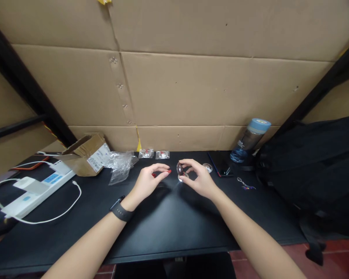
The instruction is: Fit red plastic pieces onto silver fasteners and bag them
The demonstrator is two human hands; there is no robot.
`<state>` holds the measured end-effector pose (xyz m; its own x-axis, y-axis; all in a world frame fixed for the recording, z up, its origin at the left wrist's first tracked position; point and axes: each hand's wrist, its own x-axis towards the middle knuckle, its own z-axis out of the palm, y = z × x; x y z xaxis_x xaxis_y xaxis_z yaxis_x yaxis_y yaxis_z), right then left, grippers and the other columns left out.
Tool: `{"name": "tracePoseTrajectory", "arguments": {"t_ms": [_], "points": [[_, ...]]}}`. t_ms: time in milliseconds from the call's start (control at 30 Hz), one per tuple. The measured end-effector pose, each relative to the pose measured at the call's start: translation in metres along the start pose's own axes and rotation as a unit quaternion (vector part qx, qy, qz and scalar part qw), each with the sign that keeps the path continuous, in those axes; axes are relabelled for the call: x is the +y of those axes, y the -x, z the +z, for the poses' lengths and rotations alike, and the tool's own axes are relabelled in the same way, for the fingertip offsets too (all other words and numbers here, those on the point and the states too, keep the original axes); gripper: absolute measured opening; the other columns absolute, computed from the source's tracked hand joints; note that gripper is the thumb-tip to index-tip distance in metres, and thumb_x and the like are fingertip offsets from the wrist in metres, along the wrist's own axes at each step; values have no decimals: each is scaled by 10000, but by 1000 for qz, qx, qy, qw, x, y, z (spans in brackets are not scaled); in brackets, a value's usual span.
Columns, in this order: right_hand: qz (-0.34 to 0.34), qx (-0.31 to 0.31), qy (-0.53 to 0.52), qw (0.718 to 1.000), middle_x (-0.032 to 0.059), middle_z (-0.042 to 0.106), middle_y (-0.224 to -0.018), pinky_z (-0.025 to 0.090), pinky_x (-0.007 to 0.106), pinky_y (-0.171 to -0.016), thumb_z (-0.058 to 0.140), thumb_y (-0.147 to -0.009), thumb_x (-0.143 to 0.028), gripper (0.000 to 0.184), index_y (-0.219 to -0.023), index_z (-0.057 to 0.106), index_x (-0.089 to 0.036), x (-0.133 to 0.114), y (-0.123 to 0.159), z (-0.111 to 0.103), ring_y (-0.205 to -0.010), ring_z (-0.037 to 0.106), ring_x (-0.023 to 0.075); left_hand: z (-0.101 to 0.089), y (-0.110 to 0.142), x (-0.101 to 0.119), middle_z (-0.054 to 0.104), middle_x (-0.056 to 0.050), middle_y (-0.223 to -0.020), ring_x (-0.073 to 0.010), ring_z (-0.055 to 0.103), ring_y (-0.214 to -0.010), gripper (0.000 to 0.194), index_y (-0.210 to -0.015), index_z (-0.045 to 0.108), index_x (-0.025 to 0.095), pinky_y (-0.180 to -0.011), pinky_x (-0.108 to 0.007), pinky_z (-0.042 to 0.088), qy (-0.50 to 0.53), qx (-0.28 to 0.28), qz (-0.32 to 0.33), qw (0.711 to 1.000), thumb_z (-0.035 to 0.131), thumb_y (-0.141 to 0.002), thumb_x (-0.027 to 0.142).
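Note:
Between the thumb and fingertips of my left hand (149, 179) is a small red piece (169, 171), too small to make out further. My right hand (200, 179) pinches a dark brown round piece (179, 169) with a clear rim, held on edge just above the table. The two hands face each other, a short gap apart. Under the right fingers a shiny, pale round piece (184, 176) shows in part. Just right of that hand lies a clear round piece (207, 167). More red shows behind the left thumb, mostly hidden.
Two small clear packets (162, 155) lie by the cardboard wall (174, 89). Crumpled plastic (120, 166), an opened cardboard box (88, 155) and a white power strip (40, 192) are leftward. Rightward are a phone (220, 164), keychain (246, 184), water bottle (248, 141) and black bag (314, 170).

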<state>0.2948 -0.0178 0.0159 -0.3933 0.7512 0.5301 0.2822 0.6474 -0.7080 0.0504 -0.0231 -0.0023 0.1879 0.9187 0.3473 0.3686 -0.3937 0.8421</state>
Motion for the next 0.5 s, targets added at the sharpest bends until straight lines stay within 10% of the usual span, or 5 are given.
{"name": "tracePoseTrajectory", "arguments": {"t_ms": [500], "points": [[-3,28,-34,999,65,689,-1207,558,372,-892,785,-814,-284,446,-1223,607,-276,-9,8,33,-1030,680,220,13,5,8,635,-61,-1181,-213,605,-1148,145,-986,687,239,-1033,-364,456,-65,-18,66,996,560,-968,307]]}}
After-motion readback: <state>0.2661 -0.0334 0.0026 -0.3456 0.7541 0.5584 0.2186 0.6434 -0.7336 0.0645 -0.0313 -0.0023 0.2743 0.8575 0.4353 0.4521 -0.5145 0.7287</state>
